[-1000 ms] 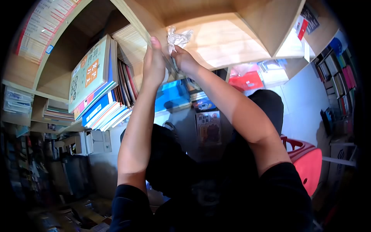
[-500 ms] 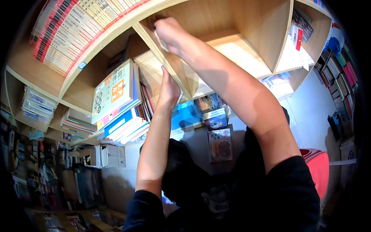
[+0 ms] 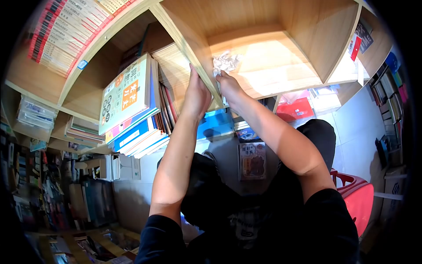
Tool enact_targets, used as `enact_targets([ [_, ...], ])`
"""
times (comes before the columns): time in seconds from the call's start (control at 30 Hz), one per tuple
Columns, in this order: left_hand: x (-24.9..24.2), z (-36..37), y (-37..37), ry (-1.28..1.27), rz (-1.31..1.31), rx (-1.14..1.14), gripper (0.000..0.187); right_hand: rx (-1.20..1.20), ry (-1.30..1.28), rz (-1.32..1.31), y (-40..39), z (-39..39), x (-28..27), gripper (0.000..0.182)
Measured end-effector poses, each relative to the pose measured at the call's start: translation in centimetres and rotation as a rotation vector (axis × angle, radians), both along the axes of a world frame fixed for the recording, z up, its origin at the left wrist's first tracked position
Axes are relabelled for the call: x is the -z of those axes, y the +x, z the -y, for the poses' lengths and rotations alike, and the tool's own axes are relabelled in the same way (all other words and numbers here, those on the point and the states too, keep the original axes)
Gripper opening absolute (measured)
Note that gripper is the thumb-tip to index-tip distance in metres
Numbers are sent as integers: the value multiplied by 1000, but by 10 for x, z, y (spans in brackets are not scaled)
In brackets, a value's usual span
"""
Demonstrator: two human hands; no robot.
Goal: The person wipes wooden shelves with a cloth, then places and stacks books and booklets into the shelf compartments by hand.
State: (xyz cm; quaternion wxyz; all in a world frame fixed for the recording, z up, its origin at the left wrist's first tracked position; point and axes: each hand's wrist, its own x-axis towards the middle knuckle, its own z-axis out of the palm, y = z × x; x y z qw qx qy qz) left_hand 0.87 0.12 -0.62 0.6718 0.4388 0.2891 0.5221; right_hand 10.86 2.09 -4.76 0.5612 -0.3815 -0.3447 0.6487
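Gripping a crumpled white cloth (image 3: 225, 61), the right hand (image 3: 229, 86) had its fingers closed around the lower part while the wrinkled, bunched top stuck out above them, pale against the light wooden shelf (image 3: 272, 66). It sat at the near left corner of that bare compartment, right against the upright divider (image 3: 187, 46). The left hand (image 3: 196, 94) lay flat with fingers straight and together along the divider's front edge, just right of the leaning stack of books (image 3: 129, 103).
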Motion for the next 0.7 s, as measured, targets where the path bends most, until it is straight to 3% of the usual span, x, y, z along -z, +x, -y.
enact_targets([
  [0.03,1,-1,-2,7,-1,32,58,-1,-83,10,-1,2,-7,58],
  [0.1,14,-9,-5,17,16,35,59,36,13,35,-5,-5,-25,53],
  [0.17,12,-8,-3,27,36,36,60,97,262,79,-5,-17,-56,41],
  [0.3,-5,6,1,-6,-3,36,63,135,468,100,-4,-9,-157,22],
  [0.37,-3,5,0,29,-10,54,63,66,572,90,-14,-38,-171,27],
  [0.4,-1,3,-1,37,-5,48,63,-226,593,-18,-4,-54,-165,38],
  [0.43,2,2,-2,68,-53,60,72,-516,573,-93,3,-53,-171,65],
  [0.47,5,0,-3,97,-101,70,81,-152,602,43,-2,-39,-156,35],
  [0.5,4,-1,-3,105,-95,59,81,213,622,174,-7,-14,-154,21],
  [0.57,5,0,-2,-16,-24,18,62,160,514,144,-7,0,-142,26],
  [0.63,11,-4,-2,0,-33,-2,63,159,345,-115,-13,-6,-100,34],
  [0.7,12,-6,-2,12,-19,-3,62,132,321,2,-9,-34,-33,47],
])
